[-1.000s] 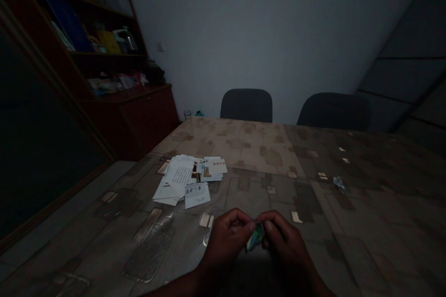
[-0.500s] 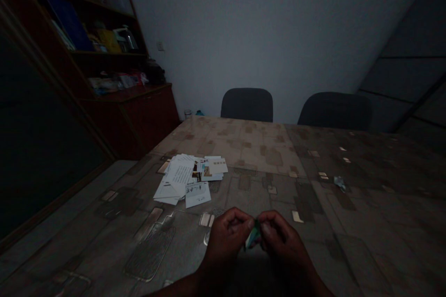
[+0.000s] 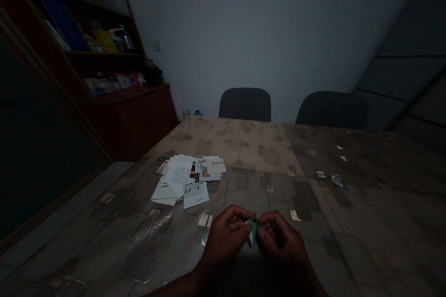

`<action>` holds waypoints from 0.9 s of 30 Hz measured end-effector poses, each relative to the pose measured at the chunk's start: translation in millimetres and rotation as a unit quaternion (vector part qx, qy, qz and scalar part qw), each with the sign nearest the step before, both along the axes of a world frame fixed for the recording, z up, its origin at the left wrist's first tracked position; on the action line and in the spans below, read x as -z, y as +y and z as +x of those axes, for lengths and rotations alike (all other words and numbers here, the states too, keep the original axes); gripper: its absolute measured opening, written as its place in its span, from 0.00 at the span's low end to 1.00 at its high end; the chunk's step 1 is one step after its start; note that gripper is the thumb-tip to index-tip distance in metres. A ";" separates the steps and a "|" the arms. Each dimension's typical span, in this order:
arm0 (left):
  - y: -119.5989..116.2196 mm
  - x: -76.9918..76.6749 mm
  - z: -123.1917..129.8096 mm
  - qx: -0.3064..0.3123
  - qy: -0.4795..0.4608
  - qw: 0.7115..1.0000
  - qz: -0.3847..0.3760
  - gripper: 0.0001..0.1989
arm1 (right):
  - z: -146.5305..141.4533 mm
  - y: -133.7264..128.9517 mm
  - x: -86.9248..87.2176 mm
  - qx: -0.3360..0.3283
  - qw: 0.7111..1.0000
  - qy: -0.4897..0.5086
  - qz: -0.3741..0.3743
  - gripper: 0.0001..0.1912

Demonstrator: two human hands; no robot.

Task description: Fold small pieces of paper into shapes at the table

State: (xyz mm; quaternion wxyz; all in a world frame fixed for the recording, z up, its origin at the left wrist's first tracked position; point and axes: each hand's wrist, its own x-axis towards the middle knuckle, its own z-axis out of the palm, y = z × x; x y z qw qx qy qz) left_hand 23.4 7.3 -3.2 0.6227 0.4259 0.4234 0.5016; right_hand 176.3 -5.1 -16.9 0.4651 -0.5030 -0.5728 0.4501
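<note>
Between my two hands, near the front of the table, is a small green and white piece (image 3: 253,232), perhaps a wrapper or folded paper; the dim light hides its exact kind. My left hand (image 3: 232,229) pinches it from the left with thumb and forefinger. My right hand (image 3: 278,234) pinches its other side, with the fingers curled. Both hands are closed and nearly touch at the fingertips. Much of the piece is covered by the fingers. Beyond my left hand lies a loose pile of white printed cards (image 3: 179,178).
A crumpled silvery scrap (image 3: 337,182) lies on the patterned tablecloth (image 3: 244,144) to the right. Two dark chairs (image 3: 245,104) stand behind the table's far edge. At the left is a wooden cabinet (image 3: 146,116) with loaded shelves. A glass (image 3: 186,114) shows near the far left corner.
My fingers have shifted slightly on the small green and white piece, which now stands more upright and shows less of itself. The view has turned a little; the cards lie as before.
</note>
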 end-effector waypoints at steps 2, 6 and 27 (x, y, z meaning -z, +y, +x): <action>1.5 1.6 -0.3 -0.002 -0.013 1.000 -0.012 0.12 | -1.8 0.4 0.4 -0.004 1.000 0.028 -0.003 0.11; 2.6 0.8 -0.3 -0.005 -0.020 0.999 -0.025 0.13 | -4.9 -0.2 -0.6 0.002 0.996 0.088 -0.032 0.14; 0.2 -1.1 1.2 -0.019 0.051 0.998 0.020 0.05 | -2.7 -0.1 -5.2 -0.017 0.997 0.063 -0.043 0.14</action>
